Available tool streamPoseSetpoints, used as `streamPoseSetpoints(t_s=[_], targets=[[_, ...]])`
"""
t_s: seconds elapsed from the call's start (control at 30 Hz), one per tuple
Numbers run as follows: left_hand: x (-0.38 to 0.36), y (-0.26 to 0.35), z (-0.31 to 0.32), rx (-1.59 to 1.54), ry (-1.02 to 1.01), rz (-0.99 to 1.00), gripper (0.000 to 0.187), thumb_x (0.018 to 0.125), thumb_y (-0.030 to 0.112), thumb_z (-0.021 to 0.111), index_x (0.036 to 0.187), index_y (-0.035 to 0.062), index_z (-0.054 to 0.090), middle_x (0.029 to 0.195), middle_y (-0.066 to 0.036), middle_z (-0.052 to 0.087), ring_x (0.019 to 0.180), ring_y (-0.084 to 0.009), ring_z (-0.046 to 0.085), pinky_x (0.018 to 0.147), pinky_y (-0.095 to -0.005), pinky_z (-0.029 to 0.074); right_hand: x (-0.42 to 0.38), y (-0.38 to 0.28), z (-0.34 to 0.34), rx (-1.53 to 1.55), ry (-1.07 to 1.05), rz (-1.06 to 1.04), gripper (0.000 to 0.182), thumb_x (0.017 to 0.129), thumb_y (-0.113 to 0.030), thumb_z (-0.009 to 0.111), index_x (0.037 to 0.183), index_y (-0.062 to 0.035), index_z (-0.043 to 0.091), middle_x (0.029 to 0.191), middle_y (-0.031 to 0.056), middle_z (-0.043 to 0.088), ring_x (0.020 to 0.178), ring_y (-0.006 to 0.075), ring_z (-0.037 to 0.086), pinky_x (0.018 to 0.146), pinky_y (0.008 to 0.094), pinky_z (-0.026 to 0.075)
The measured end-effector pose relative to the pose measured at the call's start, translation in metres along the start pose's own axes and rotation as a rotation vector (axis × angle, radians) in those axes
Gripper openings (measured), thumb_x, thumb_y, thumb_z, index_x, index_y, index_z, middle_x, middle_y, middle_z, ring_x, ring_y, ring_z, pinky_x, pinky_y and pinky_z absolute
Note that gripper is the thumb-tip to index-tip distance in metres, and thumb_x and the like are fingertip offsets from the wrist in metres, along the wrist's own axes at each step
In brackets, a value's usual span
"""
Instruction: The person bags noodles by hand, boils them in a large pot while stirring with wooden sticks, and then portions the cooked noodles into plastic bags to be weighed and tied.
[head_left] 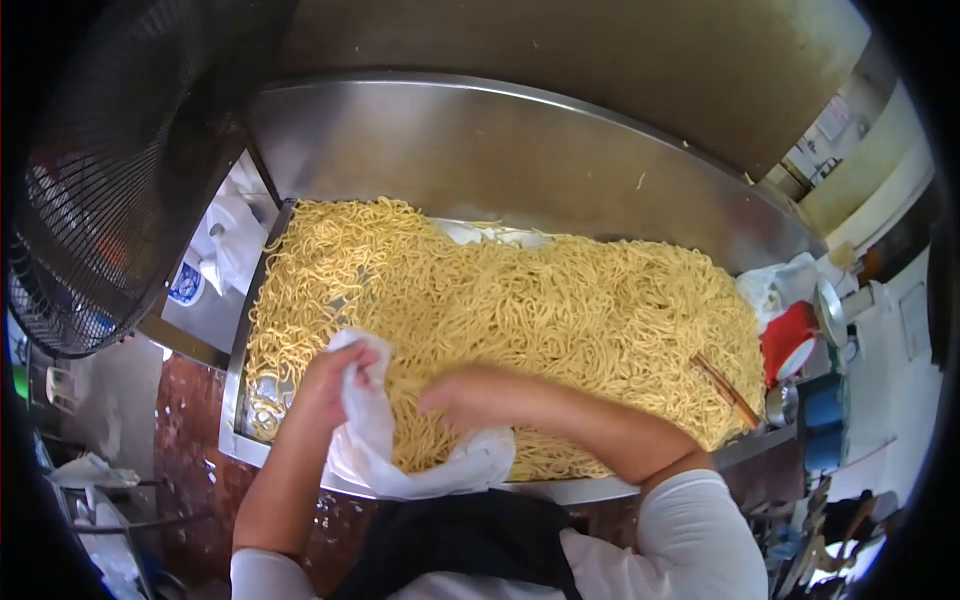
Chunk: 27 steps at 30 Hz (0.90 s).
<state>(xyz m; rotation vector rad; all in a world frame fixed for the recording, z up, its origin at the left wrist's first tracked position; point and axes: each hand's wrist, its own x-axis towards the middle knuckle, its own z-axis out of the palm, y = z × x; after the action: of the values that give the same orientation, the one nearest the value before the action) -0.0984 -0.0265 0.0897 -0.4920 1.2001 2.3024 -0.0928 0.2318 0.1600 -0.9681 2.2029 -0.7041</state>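
Observation:
A wide heap of yellow noodles (560,300) covers a metal tray-like counter (240,445). My left hand (345,385) grips the upper left edge of a white plastic bag (365,440), which hangs at the counter's near edge with its mouth towards the noodles. My right hand (455,395) is over the noodles just right of the bag's opening. It is blurred by motion, so its fingers and anything in them cannot be made out. Some noodles lie between the hand and the bag.
A large black fan (100,200) stands at the left. Wooden chopsticks (725,390) rest on the noodles at the right. Beyond them are a red item (788,340), a metal cup (782,405) and blue containers (824,420). A metal backboard (480,140) rises behind the noodles.

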Motion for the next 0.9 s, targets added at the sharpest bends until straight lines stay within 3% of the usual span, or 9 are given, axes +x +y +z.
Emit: streamPoseSetpoints(t_s=[0.2,0.3,0.37,0.47,0.53,0.67,0.7,0.87,0.9], targets=[[-0.059,0.009,-0.026,0.705,0.294,-0.119,0.035,0.097,0.031,0.053,0.079,0.0012,0.062,0.066,-0.016,0.064,0.054,-0.0231,0.063,0.048,-0.0345,0.050,0.009,0.143,-0.093,-0.857,0.573,0.230,0.057,0.069,-0.013,0.075,0.124,-0.0110,0.061,0.123,0.0155,0.062,0.112,0.0341,0.059,0.094,0.0411,0.047],[-0.073,0.013,-0.011,0.555,0.136,-0.100,0.047,0.099,0.041,0.045,0.076,0.0031,0.061,0.070,-0.022,0.066,0.064,-0.0321,0.068,0.065,-0.0401,0.054,0.045,0.178,-0.087,-0.448,0.103,0.450,0.065,0.065,-0.015,0.077,0.127,-0.0115,0.059,0.116,0.0193,0.065,0.107,0.0364,0.062,0.090,0.0424,0.050],[-0.063,0.010,-0.039,0.113,-0.394,0.052,0.052,0.094,0.052,0.050,0.095,0.0026,0.066,0.101,-0.028,0.067,0.099,-0.0403,0.066,0.094,-0.0472,0.048,0.049,0.184,-0.052,-0.188,0.510,0.473,0.051,0.071,-0.015,0.074,0.120,-0.0085,0.061,0.120,0.0173,0.063,0.106,0.0269,0.063,0.092,0.0387,0.049],[-0.040,0.013,0.020,-0.166,-0.564,0.351,0.071,0.085,0.044,0.069,0.138,0.0023,0.047,0.136,-0.025,0.051,0.120,-0.0359,0.056,0.104,-0.0448,0.042,0.020,0.103,-0.065,0.468,0.765,0.392,0.038,0.077,-0.013,0.072,0.112,-0.0043,0.063,0.107,0.0126,0.068,0.098,0.0208,0.065,0.087,0.0327,0.051],[-0.009,0.019,0.055,0.095,-0.518,0.479,0.079,0.078,0.038,0.077,0.141,0.0048,0.042,0.142,-0.019,0.046,0.125,-0.0315,0.051,0.104,-0.0425,0.042,0.037,0.093,-0.062,0.971,0.847,-0.151,0.031,0.078,-0.010,0.073,0.107,-0.0013,0.064,0.100,0.0078,0.069,0.090,0.0167,0.065,0.083,0.0295,0.051],[0.025,-0.006,0.084,0.502,-0.559,0.472,0.098,0.066,0.015,0.087,0.147,0.0079,0.032,0.142,-0.007,0.045,0.128,-0.0212,0.044,0.105,-0.0381,0.042,0.019,-0.014,-0.078,0.694,0.797,-0.486,0.033,0.073,-0.005,0.078,0.102,-0.0022,0.064,0.094,0.0021,0.066,0.089,0.0099,0.061,0.080,0.0257,0.050],[0.038,-0.010,0.099,0.201,-0.554,0.403,0.093,0.068,0.009,0.085,0.146,0.0082,0.034,0.138,-0.004,0.046,0.126,-0.0193,0.044,0.106,-0.0376,0.040,0.018,-0.023,-0.076,0.684,0.821,-0.477,0.033,0.073,-0.005,0.078,0.102,-0.0022,0.064,0.094,0.0021,0.066,0.089,0.0099,0.061,0.080,0.0257,0.050],[0.012,-0.029,0.120,0.091,-0.329,0.210,0.085,0.070,0.013,0.085,0.143,0.0073,0.040,0.139,-0.006,0.047,0.127,-0.0199,0.044,0.110,-0.0354,0.036,0.006,-0.027,-0.081,0.563,0.703,-0.372,0.032,0.071,-0.015,0.081,0.094,-0.0037,0.061,0.089,0.0050,0.063,0.088,0.0147,0.061,0.075,0.0312,0.049],[0.008,-0.020,0.114,0.492,-0.326,0.329,0.082,0.071,0.014,0.084,0.141,0.0070,0.043,0.140,-0.008,0.047,0.128,-0.0192,0.044,0.108,-0.0344,0.038,0.000,-0.021,-0.088,0.575,0.699,-0.371,0.032,0.071,-0.015,0.081,0.094,-0.0037,0.061,0.089,0.0050,0.063,0.088,0.0147,0.061,0.075,0.0312,0.049]])
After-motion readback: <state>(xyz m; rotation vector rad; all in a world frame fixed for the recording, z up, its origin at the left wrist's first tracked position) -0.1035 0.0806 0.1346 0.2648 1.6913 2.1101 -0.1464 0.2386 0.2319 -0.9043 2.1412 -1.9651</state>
